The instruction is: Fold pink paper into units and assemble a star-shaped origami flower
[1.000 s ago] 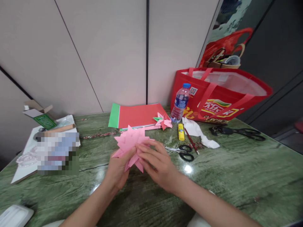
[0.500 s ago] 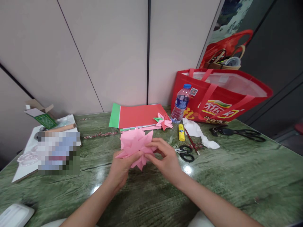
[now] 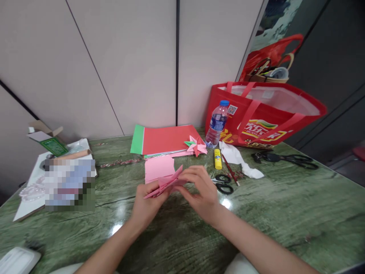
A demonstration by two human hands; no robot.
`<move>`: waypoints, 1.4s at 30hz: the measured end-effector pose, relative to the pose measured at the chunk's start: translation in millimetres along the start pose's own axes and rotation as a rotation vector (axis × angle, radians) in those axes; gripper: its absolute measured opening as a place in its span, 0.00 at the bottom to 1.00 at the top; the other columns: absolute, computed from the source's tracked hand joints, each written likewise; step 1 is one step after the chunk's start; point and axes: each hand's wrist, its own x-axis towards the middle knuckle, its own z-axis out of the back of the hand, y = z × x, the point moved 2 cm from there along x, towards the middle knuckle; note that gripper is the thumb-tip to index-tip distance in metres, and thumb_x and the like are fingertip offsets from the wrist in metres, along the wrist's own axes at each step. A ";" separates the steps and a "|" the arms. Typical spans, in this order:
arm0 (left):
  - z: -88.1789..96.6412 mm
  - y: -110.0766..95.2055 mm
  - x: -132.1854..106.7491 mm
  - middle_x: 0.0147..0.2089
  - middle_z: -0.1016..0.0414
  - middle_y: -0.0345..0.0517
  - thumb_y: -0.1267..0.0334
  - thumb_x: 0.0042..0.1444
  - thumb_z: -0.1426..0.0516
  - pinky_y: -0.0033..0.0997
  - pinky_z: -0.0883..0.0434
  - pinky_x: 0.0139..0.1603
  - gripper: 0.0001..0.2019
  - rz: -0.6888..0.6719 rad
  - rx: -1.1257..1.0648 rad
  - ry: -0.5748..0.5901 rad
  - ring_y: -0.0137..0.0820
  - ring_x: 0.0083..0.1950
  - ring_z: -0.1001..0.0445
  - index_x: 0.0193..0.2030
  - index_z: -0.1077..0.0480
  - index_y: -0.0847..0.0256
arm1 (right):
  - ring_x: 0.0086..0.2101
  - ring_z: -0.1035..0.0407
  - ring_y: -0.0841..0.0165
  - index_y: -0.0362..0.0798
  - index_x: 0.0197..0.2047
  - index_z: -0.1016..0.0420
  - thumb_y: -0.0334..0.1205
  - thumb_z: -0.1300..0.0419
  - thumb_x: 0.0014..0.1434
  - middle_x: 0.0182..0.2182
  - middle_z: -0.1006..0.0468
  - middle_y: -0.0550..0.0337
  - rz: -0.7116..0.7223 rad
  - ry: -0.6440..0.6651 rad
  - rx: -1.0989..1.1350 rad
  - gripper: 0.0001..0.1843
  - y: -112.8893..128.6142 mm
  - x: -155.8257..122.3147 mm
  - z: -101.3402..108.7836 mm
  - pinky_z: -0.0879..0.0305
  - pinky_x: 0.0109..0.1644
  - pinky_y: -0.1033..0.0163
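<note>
Between my two hands a pink folded paper flower [image 3: 166, 182] is held nearly edge-on, its layers seen from the side. My left hand [image 3: 148, 201] is closed on its left end, thumb in front. My right hand [image 3: 201, 190] pinches the right side, with the fingertips partly hidden by the paper. Just behind it, a pink paper sheet [image 3: 159, 167] lies on the table. A red, pink and green paper flower [image 3: 196, 145] rests on the right end of the red paper [image 3: 168, 139].
Right of my hands are black-handled scissors [image 3: 224, 183], a yellow glue stick [image 3: 218, 159], a dark red pencil [image 3: 230, 169] and white tissue [image 3: 242, 161]. A water bottle [image 3: 217, 125] stands before a red bag [image 3: 268, 118]. Large black scissors [image 3: 288, 159] lie farther right; a green box [image 3: 53, 144] sits left.
The pink flower has turned from facing me with its points spread to nearly edge-on, uncovering the pink sheet behind it. Both hands keep their hold.
</note>
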 end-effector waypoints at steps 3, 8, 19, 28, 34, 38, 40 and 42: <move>0.4 6.1 0.1 0.19 0.37 0.36 0.66 0.46 0.43 0.21 0.43 0.23 0.07 -0.020 0.047 0.024 0.23 0.22 0.43 0.24 0.26 0.67 | 0.37 0.35 0.65 0.49 0.40 0.33 0.30 0.40 0.51 0.32 0.26 0.58 -0.019 0.034 0.008 0.12 -0.9 -0.7 -1.4 0.37 0.41 0.56; 1.9 12.9 0.3 0.19 0.37 0.37 0.65 0.47 0.44 0.21 0.43 0.24 0.08 -0.024 0.121 0.042 0.24 0.23 0.42 0.25 0.26 0.66 | 0.35 0.35 0.66 0.48 0.35 0.32 0.28 0.42 0.51 0.28 0.26 0.60 -0.013 0.052 0.011 0.07 -0.9 -1.1 -1.1 0.39 0.39 0.57; 3.8 4.2 2.9 0.18 0.35 0.36 0.66 0.43 0.42 0.21 0.43 0.24 0.06 0.021 0.074 -0.007 0.25 0.22 0.41 0.21 0.26 0.65 | 0.38 0.36 0.65 0.51 0.33 0.27 0.33 0.41 0.53 0.31 0.25 0.59 -0.006 0.162 -0.021 0.04 -1.8 1.2 -5.6 0.40 0.42 0.55; -0.7 5.4 1.6 0.17 0.39 0.35 0.65 0.44 0.43 0.21 0.45 0.22 0.08 0.076 0.031 -0.023 0.24 0.21 0.43 0.18 0.29 0.66 | 0.40 0.35 0.65 0.47 0.33 0.34 0.33 0.42 0.54 0.32 0.28 0.57 -0.225 0.057 0.118 0.03 -1.9 -4.1 -8.9 0.38 0.44 0.56; -2.1 6.1 0.5 0.17 0.40 0.36 0.65 0.43 0.43 0.21 0.45 0.23 0.08 0.113 0.017 -0.011 0.24 0.22 0.44 0.19 0.29 0.66 | 0.38 0.35 0.66 0.50 0.31 0.32 0.28 0.45 0.54 0.27 0.26 0.61 -0.086 0.059 0.062 0.07 1.3 -1.0 -7.6 0.40 0.47 0.53; -2.9 1.5 1.1 0.16 0.42 0.36 0.66 0.40 0.43 0.20 0.47 0.21 0.09 0.138 -0.059 -0.027 0.23 0.21 0.46 0.15 0.33 0.65 | 0.39 0.35 0.65 0.52 0.37 0.27 0.28 0.43 0.52 0.29 0.23 0.62 -0.002 0.080 0.029 0.11 3.0 1.7 -5.8 0.43 0.50 0.50; -3.2 -0.7 1.4 0.15 0.43 0.35 0.66 0.39 0.43 0.20 0.48 0.20 0.09 0.142 -0.076 -0.036 0.22 0.20 0.47 0.13 0.34 0.65 | 0.39 0.35 0.65 0.54 0.37 0.27 0.29 0.41 0.52 0.29 0.22 0.63 0.009 0.078 0.022 0.11 2.2 1.2 -5.8 0.44 0.51 0.48; -3.5 -2.1 1.6 0.15 0.43 0.35 0.66 0.39 0.43 0.21 0.48 0.19 0.09 0.140 -0.081 -0.041 0.22 0.20 0.48 0.13 0.34 0.65 | 0.39 0.35 0.65 0.55 0.38 0.26 0.30 0.40 0.52 0.28 0.22 0.64 0.008 0.069 0.016 0.11 0.9 -0.1 -6.2 0.46 0.52 0.47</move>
